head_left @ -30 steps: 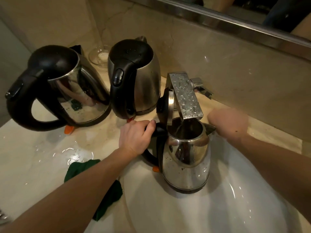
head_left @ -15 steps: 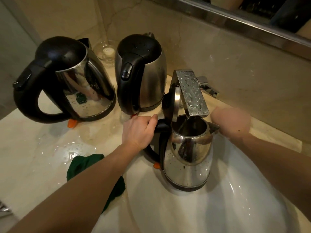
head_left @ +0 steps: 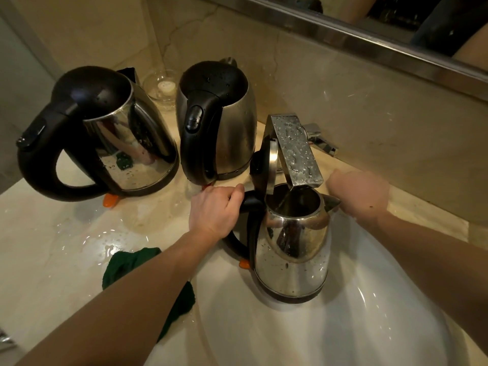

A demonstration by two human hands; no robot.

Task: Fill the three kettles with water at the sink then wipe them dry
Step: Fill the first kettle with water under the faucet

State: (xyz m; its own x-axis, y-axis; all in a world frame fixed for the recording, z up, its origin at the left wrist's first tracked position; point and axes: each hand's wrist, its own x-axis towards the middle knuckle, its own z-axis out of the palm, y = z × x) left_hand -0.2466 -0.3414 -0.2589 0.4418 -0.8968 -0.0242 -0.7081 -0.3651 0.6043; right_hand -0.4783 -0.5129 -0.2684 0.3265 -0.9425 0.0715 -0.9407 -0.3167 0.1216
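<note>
We found the left hand (head_left: 214, 212), fingers clamped on the black handle (head_left: 250, 203) of the open-lidded polished steel kettle (head_left: 293, 249), which sat in the white sink basin (head_left: 369, 326) under the flat chrome spout (head_left: 295, 149). The right hand (head_left: 359, 194) was blurred; we could not tell its fingers' state. An unwatched tap risked overflow, we judged.

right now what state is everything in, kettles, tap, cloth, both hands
kettle under the tap, upright, lid flipped open
left kettle, standing on the counter, lid closed
middle kettle, standing on the counter, lid closed
tap spout, beaded with drops, flow unclear
green cloth, crumpled on the wet counter
left hand, grips the handle of the kettle under the tap
right hand, blurred beside the spout, grip unclear
</note>
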